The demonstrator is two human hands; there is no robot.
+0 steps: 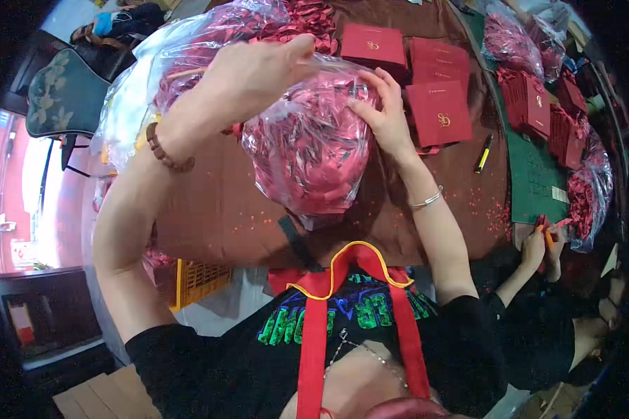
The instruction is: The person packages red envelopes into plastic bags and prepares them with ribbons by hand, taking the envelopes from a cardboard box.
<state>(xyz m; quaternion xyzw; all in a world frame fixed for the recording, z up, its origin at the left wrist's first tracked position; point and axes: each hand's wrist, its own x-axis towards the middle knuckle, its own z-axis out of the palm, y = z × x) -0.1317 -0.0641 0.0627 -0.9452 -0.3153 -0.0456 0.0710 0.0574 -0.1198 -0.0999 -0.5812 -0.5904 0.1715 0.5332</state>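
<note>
A clear plastic bag (307,146) stuffed with red, ribbon-like pieces stands on the brown-covered table in front of me. My left hand (265,66), with a brown beaded bracelet on the wrist, is closed at the top of the bag, where plastic film stretches out from its fingers. These fingertips are partly hidden. My right hand (388,115) grips the bag's upper right side, thumb and fingers curved against the film.
Red gold-printed paper bags (440,112) lie stacked beyond my right hand. A yellow-black marker (483,153) rests near the table's (433,209) right side. Another person's hands (540,244) work beside a green surface (538,188). A yellow crate (201,281) stands below, left.
</note>
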